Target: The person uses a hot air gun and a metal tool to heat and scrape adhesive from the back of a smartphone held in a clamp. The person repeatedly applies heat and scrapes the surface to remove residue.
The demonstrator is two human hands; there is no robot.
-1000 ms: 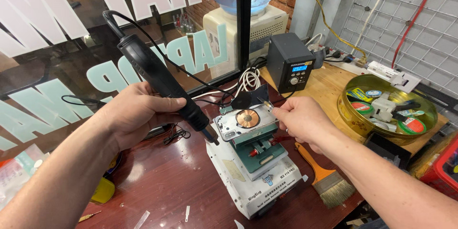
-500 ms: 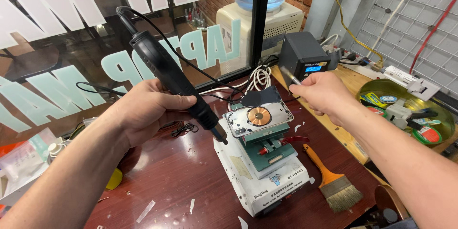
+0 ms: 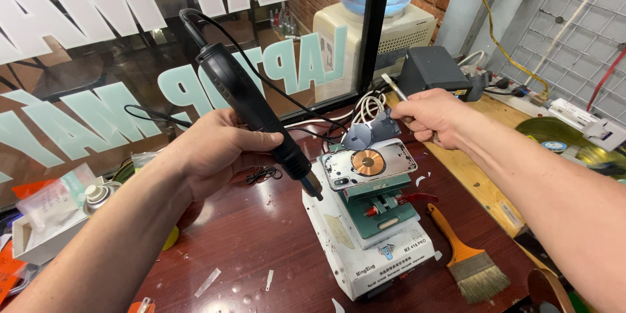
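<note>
Two hands: both are seen at work over a dark red worktop (image 3: 261, 241), each closed on a tool.
Nearest items: an orange-handled brush (image 3: 466, 254) is laid near the worktop's right edge, beside a white fixture base (image 3: 365, 257).
Phone back housing: clamped on the fixture (image 3: 368, 164), near the middle of the worktop; a copper coil is seen in it. It is judged thin, stiff and fragile, best taken by its long edges.
Left hand (image 3: 212, 153): wrapped fully round the black hot-air handle (image 3: 251, 107), nozzle pointed down at the housing's left edge.
Hot-air handle: judged light, rigid, hot at the tip; the mid-body grip is judged sound.
Right hand (image 3: 433, 114): fingers pinched shut on a thin tool (image 3: 394, 87), raised behind the housing.
Far edge: a dark station box (image 3: 433, 68) is set by the window.
</note>
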